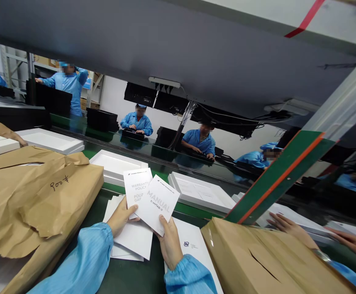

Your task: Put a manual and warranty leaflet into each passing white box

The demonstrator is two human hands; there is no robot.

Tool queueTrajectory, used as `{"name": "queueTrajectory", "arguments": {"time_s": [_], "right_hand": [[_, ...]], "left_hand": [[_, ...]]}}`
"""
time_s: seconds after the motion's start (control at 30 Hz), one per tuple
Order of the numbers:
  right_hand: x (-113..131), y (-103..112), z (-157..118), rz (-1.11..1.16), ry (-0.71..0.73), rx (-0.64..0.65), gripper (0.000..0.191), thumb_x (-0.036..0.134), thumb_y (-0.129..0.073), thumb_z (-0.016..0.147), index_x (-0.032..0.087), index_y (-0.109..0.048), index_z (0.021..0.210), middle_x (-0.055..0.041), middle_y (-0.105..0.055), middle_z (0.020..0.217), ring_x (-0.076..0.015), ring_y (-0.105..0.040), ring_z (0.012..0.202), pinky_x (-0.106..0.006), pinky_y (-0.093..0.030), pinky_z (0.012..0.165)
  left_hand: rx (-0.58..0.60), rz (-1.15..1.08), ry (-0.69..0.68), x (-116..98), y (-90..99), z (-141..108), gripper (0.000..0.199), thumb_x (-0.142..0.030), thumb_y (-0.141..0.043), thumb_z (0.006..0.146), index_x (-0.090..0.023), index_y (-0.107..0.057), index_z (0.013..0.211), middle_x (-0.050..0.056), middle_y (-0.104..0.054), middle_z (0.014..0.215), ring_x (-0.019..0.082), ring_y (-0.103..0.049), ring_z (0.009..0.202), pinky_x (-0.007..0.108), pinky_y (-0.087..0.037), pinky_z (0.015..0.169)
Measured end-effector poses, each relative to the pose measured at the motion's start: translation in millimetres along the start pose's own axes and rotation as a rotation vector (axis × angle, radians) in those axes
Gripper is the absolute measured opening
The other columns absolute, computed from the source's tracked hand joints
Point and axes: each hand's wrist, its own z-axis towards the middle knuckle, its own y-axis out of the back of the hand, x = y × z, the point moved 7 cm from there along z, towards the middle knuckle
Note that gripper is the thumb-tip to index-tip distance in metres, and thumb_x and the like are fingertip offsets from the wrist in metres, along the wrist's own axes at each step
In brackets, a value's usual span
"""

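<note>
The left hand (121,218) pinches the lower edge of a white card (136,188) printed "WARRANTY POLICY", thumb on its face and fingers behind. The right hand (170,243) is clamped on the lower corner of a second white card, the manual (159,204), thumb lying across its front. The manual overlaps the right side of the warranty card, and both are held up, tilted toward the camera, above the green belt (135,277). Under the hands, flat on the belt near its front edge, lies a stack of white sheets (135,241); just right of it is another white sheet with a small logo (193,245).

A brown paper parcel (34,196) with handwriting on it sits on the left of the belt, its wrapping torn open. A second brown parcel (266,261) fills the front right corner. Beyond the cards, white trays (200,192) stand in a row along the belt's far edge. Another person's hand (288,228) rests past the right parcel. Workers in blue coats (136,122) sit on the far side of the line.
</note>
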Motion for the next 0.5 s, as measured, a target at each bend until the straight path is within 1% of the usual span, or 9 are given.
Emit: {"name": "queueTrajectory", "arguments": {"time_s": [0.2,0.33,0.5], "right_hand": [[2.8,-1.0,-0.6,-0.026,0.036,0.013,0.058,0.035,-0.054,0.068,0.025,-0.029,0.12,-0.0066,-0.05,0.111,-0.0216,-0.05,0.093,-0.032,-0.044,0.068],[4.3,-1.1,-1.5,-0.034,0.036,-0.004,0.061,0.034,-0.057,0.065,0.025,-0.03,0.119,-0.0073,-0.052,0.109,-0.0226,-0.051,0.09,-0.033,-0.044,0.067],[6.1,-2.8,-2.9,-0.056,0.056,0.013,0.056,0.035,-0.054,0.067,0.028,-0.031,0.118,-0.0046,-0.049,0.112,-0.0204,-0.051,0.091,-0.03,-0.045,0.064]], "left_hand": [[-0.043,0.009,-0.032,-1.3,1.8,1.3,0.046,-0.028,-0.051,0.068,-0.023,-0.034,0.109,0.008,-0.039,0.12,0.021,-0.047,0.096,0.026,-0.045,0.063],[-0.056,0.011,-0.043,-2.3,2.0,1.6,0.045,-0.028,-0.05,0.068,-0.023,-0.034,0.11,0.008,-0.041,0.118,0.021,-0.046,0.097,0.027,-0.045,0.063],[-0.058,-0.001,-0.057,-4.4,1.3,0.4,0.049,-0.025,-0.051,0.067,-0.022,-0.032,0.112,0.009,-0.041,0.118,0.02,-0.047,0.094,0.026,-0.044,0.063]]}}
